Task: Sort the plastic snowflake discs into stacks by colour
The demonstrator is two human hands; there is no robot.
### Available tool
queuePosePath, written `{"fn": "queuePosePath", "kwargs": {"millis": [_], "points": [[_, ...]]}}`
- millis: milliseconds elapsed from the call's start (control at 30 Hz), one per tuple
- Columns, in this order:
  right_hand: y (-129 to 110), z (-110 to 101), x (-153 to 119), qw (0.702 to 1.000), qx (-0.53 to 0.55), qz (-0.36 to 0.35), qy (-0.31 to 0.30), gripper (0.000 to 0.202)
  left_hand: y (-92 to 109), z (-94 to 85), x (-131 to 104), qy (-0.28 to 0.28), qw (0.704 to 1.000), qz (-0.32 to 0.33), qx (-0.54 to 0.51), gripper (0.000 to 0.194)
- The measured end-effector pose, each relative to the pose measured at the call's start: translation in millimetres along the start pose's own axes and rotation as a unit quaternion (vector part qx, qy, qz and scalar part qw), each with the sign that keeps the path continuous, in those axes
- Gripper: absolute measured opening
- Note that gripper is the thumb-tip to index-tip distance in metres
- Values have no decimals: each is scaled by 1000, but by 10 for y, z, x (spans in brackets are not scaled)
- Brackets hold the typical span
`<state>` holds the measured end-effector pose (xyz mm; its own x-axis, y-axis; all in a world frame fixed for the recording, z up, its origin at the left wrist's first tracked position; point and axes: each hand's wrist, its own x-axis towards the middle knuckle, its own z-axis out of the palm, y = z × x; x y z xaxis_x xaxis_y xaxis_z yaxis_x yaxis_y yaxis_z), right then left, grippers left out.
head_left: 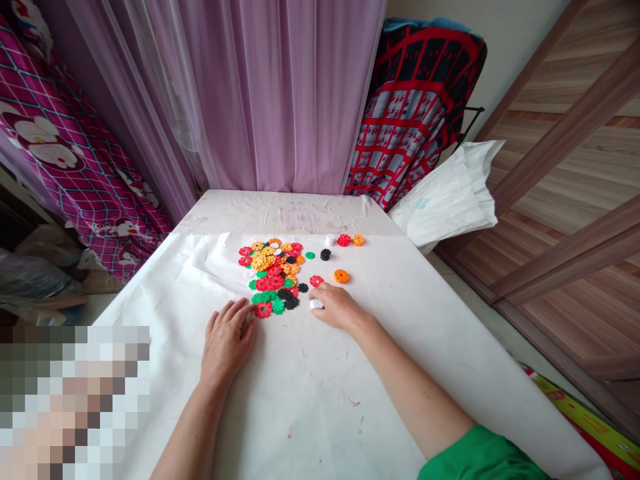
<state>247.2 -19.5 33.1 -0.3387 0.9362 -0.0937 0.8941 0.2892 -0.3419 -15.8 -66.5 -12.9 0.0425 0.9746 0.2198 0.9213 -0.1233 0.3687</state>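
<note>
A pile of flower-shaped discs (pixel 270 273) in red, orange, green, black and white lies on the white-covered table (pixel 310 387). My left hand (pixel 229 340) rests at the pile's near left side, fingers apart, its fingertips beside a red disc (pixel 263 310). My right hand (pixel 337 307) is right of the pile, with a white disc (pixel 317 304) between its thumb and fingers. Just beyond its fingers sits a red disc (pixel 316 281). An orange stack (pixel 341 276) lies behind that hand. Farther back are black (pixel 326 255), white (pixel 329 240), red (pixel 344 240) and orange (pixel 358 240) groups.
A white bag (pixel 450 193) stands at the table's back right corner. Purple curtains (pixel 280 100) hang behind the table, with patterned magenta cloth (pixel 85 153) at left. A red and black patterned cloth (pixel 405 107) is at the back right, beside wooden doors (pixel 575 200).
</note>
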Motion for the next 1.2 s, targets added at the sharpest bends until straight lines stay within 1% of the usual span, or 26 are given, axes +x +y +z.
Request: {"fn": "queuePosePath", "kwargs": {"millis": [133, 233, 300, 333, 400, 433, 467, 533, 600, 667, 733, 900, 1000, 1067, 1133, 1200], "points": [[-64, -40, 20, 1000, -19, 5, -21, 27, -2, 11, -2, 9, 1000, 5, -2, 38], [-42, -53, 16, 1000, -7, 11, -17, 32, -5, 13, -3, 10, 1000, 5, -6, 38], [0, -69, 16, 1000, 9, 24, 2, 31, -4, 9, -3, 7, 1000, 3, -6, 38], [24, -85, 22, 999, 13, 36, 16, 27, -3, 7, -2, 4, 1000, 1, -6, 38], [75, -133, 53, 997, 1, 64, 47, 19, -1, 4, -1, -2, 1000, -1, -6, 39], [98, -163, 80, 995, -14, 74, 61, 19, -1, 2, -1, -4, 1000, -2, -6, 39], [119, -195, 114, 994, -33, 75, 71, 20, 0, 2, -1, -6, 1000, -2, -7, 39], [152, -249, 198, 993, -65, 54, 78, 19, 3, -1, -2, -6, 1000, -2, -7, 39], [171, -277, 289, 994, -86, 26, 65, 19, 6, -3, -4, -6, 1000, -3, -7, 39], [178, -272, 374, 994, -105, 11, 38, 23, 9, -5, -6, -7, 1000, -3, -5, 39], [176, -239, 443, 993, -119, 10, 17, 27, 9, -3, -7, -5, 1000, -2, -5, 39], [190, -178, 536, 993, -114, 30, 1, 37, 9, 0, -6, -3, 1000, -2, -6, 39], [262, -266, 550, 996, -82, 39, -6, 44, 14, -6, -1, -5, 1000, -4, -5, 38], [330, -373, 553, 996, -59, 60, 13, 43, 18, -7, 3, -3, 1000, -2, -5, 38], [382, -469, 558, 995, -49, 80, 46, 39, 17, -4, 4, -1, 1000, -1, -5, 38], [391, -509, 570, 993, -59, 80, 61, 36, 12, 3, 4, 4, 1000, 0, -5, 38]]}}
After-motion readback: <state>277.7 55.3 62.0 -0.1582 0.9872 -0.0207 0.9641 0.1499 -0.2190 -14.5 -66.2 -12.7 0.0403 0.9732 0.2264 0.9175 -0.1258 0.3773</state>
